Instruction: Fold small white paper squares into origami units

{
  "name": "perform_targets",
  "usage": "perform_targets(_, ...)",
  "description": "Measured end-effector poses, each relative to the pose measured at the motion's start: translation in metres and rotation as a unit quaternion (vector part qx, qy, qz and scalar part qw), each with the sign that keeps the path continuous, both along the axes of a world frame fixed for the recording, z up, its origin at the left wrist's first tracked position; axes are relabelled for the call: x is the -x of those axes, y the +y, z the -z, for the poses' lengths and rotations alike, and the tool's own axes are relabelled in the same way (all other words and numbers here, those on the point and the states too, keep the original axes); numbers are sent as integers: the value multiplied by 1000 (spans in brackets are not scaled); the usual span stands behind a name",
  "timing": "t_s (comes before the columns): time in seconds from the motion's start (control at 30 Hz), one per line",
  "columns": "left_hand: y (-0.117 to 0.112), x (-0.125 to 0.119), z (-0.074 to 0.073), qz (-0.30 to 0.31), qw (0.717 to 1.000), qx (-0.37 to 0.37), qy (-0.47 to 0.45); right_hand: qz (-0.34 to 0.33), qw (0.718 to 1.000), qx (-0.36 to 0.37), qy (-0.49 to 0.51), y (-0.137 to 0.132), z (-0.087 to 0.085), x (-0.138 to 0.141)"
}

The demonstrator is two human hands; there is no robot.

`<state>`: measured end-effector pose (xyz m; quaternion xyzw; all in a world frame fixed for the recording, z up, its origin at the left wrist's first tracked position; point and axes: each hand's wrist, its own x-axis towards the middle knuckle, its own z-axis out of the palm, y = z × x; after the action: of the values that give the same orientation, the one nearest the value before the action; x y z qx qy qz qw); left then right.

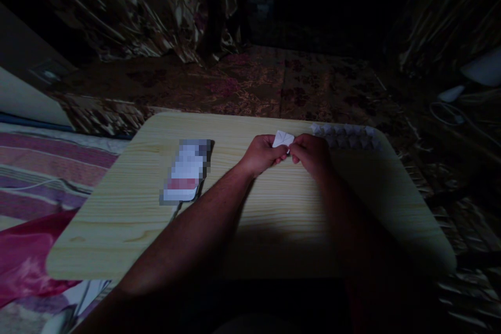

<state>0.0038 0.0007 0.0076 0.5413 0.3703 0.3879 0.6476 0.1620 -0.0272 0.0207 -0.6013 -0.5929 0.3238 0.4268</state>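
A small piece of folded white paper (282, 139) with crease lines is held up between both hands over the table. My left hand (261, 155) grips its left side, thumb lying across the lower part. At the lower right corner, my right hand (312, 154) pinches the paper with thumb and forefinger. Just beyond my right hand, several small folded paper stars (354, 130) stand in two rows, partly hidden by that hand and dim in the shadow.
The pale wooden table (129, 219) has rounded corners. A phone (186, 169), its screen blurred out, lies on the left with a cable. Striped bedding (58, 167) is at the left. A brown patterned cloth (235, 83) lies behind the table; a white lamp-like object (483, 69) stands right.
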Motion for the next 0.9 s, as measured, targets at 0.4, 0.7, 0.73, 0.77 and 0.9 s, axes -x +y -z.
perform_targets(0.4,2,1,4,25,999,-29,35,-19,998,-20,-48,2,1,-6)
perform_targets(0.7,1,-2,3,3,999,-39,33,11,999,-35,-25,3,5,-3)
perform_targets(0.73,1,-2,3,4,999,-40,29,13,999,-39,-24,3,5,-2)
perform_targets(0.77,0,-2,2,5,999,-42,26,15,999,-40,-24,3,6,-2)
perform_targets(0.9,0,-2,3,5,999,-47,13,29,999,-29,-8,4,7,-2)
